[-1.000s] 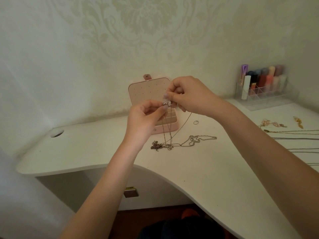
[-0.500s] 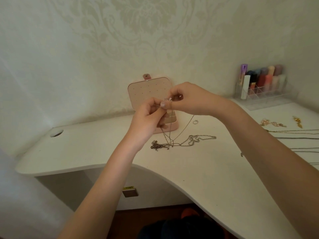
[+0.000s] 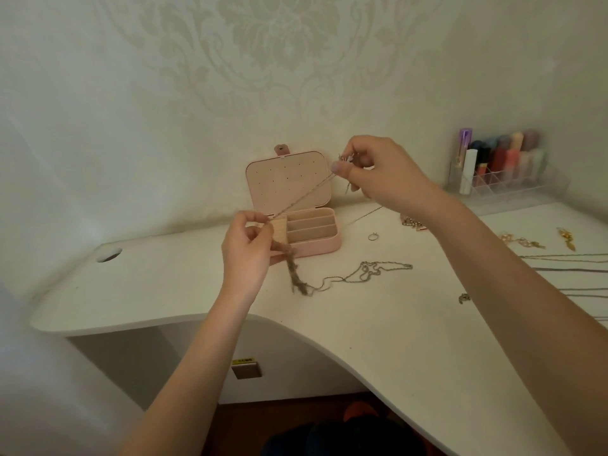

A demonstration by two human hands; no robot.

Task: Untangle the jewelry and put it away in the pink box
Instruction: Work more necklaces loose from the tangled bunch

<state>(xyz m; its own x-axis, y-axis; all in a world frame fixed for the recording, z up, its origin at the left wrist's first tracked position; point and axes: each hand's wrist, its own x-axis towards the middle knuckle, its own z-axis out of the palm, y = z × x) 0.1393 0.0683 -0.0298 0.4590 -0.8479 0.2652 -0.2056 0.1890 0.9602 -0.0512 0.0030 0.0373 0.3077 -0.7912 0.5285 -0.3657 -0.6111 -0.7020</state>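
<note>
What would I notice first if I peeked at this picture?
Two hands in the middle pull a thin chain tight between them: the left hand low, the right hand higher. Behind them an open pink box sits on the white desk, and a knotted chain lies beside it.

No text reads clearly; a small yellow label point(image 3: 243, 360) under the desk point(image 3: 378, 324) carries marks too blurred to make out.

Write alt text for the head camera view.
Two hands stretch a thin chain taut: the right hand pinches it high, the left hand low. Behind it an open pink box sits on a white desk strewn with other jewelry.
</note>
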